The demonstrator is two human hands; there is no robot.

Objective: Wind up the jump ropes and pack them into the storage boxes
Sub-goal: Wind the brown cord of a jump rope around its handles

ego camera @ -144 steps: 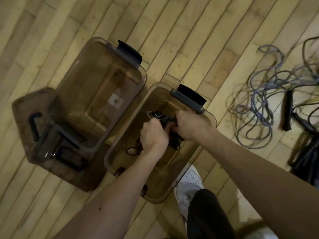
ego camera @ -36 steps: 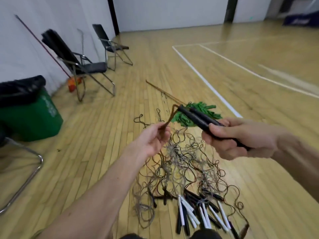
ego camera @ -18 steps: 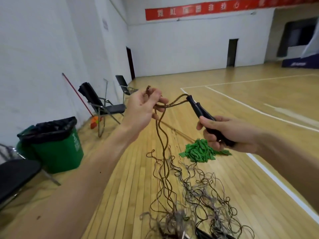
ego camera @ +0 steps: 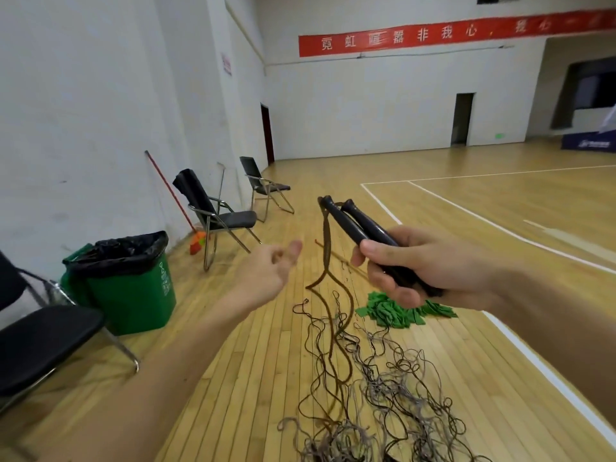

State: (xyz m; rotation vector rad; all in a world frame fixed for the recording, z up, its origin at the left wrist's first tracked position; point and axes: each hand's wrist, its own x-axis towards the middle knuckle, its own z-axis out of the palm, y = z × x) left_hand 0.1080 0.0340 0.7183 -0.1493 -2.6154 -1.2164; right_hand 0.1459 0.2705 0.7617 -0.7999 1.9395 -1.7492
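Note:
My right hand grips the two black handles of a jump rope, held side by side and pointing up and to the left. Its brown rope hangs doubled from the handle tips down to the floor. There it runs into a tangled pile of brown and grey ropes. My left hand hovers left of the hanging rope with loosely curled fingers, holding nothing. No storage box is in view.
A green mop head lies on the wooden floor behind the pile. A green bin with a black liner stands at the left, with a black chair nearer me. Two folding chairs stand by the wall.
My left hand has let go of the rope and dropped lower to the left. The rope now hangs straight from the handles. My view has tilted up from the floor.

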